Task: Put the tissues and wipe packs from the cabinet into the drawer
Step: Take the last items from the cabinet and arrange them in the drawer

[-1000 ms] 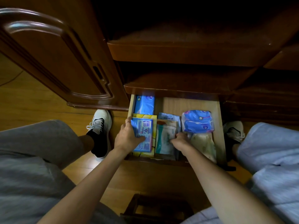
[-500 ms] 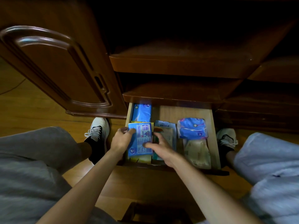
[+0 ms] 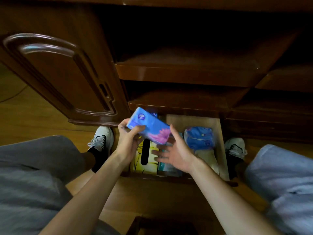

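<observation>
The dark brown wooden cabinet (image 3: 186, 70) stands with its door (image 3: 55, 77) swung wide. Its two visible shelves, beyond and above the grip, show no packs that I can make out, though the recesses are dark. Judging by that, most of the moving looks done, and what remains is settling the last pack and perhaps closing up.

The pale wooden drawer (image 3: 218, 133) is pulled out below the shelves and lies directly under both hands. Under the left hand's grip sits a yellow cardboard tissue box (image 3: 152, 165) with a dark oval slot. Just right of it, under the right hand's palm, lies a teal-edged flat pack (image 3: 166, 167), mostly hidden. Further right of the grip is a blue crinkled plastic wipe pack (image 3: 199, 139), and nearer the person from it a beige soft pack (image 3: 205, 156). The far part of the drawer behind the grip shows bare wood.

The blue and pink plastic-wrapped tissue pack (image 3: 148, 126) is held tilted in the air above the drawer's left half, not yet resting on anything. The left hand (image 3: 129, 139) pinches its left end, thumb on the near face and fingers behind. The right hand (image 3: 176, 153) is spread, palm up, fingers straight, just below and right of the pack's pink end; whether it touches the pack I cannot tell.
</observation>
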### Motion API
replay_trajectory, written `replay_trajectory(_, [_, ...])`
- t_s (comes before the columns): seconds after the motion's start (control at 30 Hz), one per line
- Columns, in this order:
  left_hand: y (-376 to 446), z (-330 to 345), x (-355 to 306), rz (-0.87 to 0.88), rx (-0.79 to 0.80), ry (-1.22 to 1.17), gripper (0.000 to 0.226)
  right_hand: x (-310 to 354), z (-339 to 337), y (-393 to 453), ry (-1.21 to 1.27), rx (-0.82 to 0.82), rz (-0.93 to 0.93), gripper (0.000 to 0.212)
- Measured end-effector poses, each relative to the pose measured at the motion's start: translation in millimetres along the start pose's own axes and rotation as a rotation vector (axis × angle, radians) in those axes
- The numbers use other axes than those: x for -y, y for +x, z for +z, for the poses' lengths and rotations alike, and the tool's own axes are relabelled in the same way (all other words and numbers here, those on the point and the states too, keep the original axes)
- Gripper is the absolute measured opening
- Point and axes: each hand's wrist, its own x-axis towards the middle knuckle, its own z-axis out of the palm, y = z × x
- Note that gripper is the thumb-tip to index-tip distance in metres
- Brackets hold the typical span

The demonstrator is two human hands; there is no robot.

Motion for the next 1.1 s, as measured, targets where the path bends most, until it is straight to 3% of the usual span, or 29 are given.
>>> replay_trajectory(0.1, [-1, -5, 5, 0.0, 0.092, 0.23, 0.057, 2, -15, 4, 0.166, 0.015, 0.016, 0.051])
replay_trajectory(0.2, [-3, -6, 5, -0.116, 0.079, 0.25, 0.066, 6, -30, 7, -0.084, -0.07, -0.124, 0.03])
replay_trajectory(0.3, [-4, -2, -3, -0.16, -0.041, 0.262, 0.086, 6, -38, 9, -0.292, -0.061, -0.16, 0.04])
replay_trajectory(0.37, [-4, -1, -7, -0.187, -0.049, 0.22, 0.084, 3, -37, 11, -0.273, -0.032, -0.15, 0.04])
replay_trajectory(0.5, [-5, 0, -7, -0.092, 0.071, 0.178, 0.066, -1, -37, 14, -0.002, -0.039, -0.089, 0.051])
replay_trajectory(0.6, [-3, -3, -4, -0.045, 0.205, 0.264, 0.059, 3, -36, 17, -0.003, -0.114, -0.117, 0.062])
replay_trajectory(0.77, [1, -4, 2, -0.108, 0.017, 0.232, 0.056, 1, -29, 21, -0.063, -0.146, -0.281, 0.057])
replay_trajectory(0.87, [6, -5, 10, -0.089, -0.07, 0.253, 0.058, -2, -26, 20, -0.108, -0.118, -0.219, 0.056])
replay_trajectory(0.97, [9, -8, 18, -0.109, -0.086, 0.36, 0.053, -8, -29, 22, -0.083, -0.136, -0.079, 0.046])
replay_trajectory(1.1, [9, -17, 30, -0.045, -0.05, 0.74, 0.04, -5, -44, 34, 0.094, -0.354, -0.047, 0.037])
